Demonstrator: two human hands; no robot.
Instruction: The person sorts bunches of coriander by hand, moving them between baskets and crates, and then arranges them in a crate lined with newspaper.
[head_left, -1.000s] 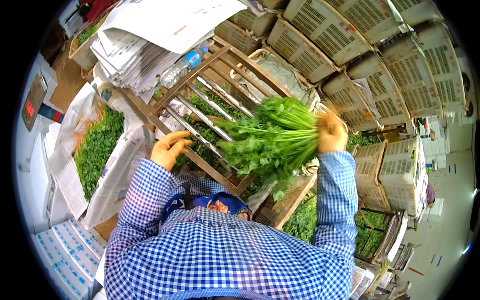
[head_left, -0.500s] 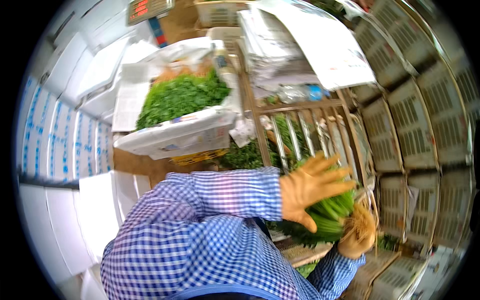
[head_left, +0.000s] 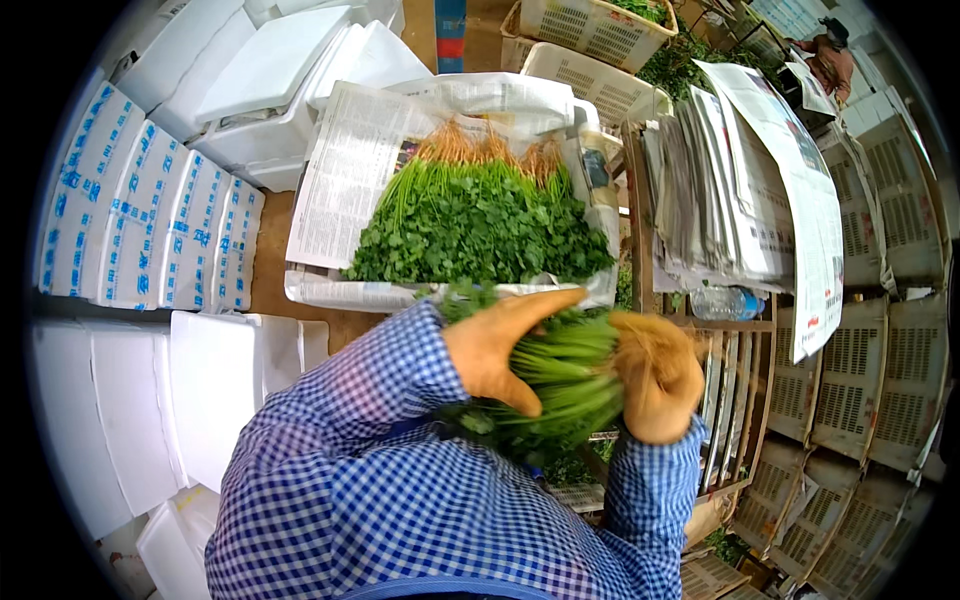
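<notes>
Far left: stacked white foam boxes [head_left: 150, 230], some with blue print, filling that side from top to bottom. Next to them, just left of centre: an open box lined with newspaper [head_left: 345, 175], packed with green leafy herbs [head_left: 480, 225] laid flat, pale orange roots toward the far edge, leaves toward the near edge.

Below that box, in the middle: left hand [head_left: 500, 345] in a tan glove, blue-and-white checked sleeve [head_left: 380, 400] reaching across the body, thumb and fingers spread around the left side of a bunch of green herbs [head_left: 570, 375]. Bunch held between both hands, just in front of the near rim of the lined box, stems running across toward the right, leaves spilling down at the left and underneath. Right hand [head_left: 655, 375], also gloved in tan, closed around the stem end of the same bunch, somewhat blurred. Both hands clamped on the bunch, close together, with only the stems between them.

Right of the hands: a wooden slatted rack [head_left: 745, 400], a clear plastic bottle [head_left: 725, 303] lying on it, and a thick pile of newspapers [head_left: 740, 190] on its far end. Far right: rows of pale plastic crates [head_left: 880, 370] stacked on their sides. Top right corner: another person [head_left: 825, 55], small and distant.
</notes>
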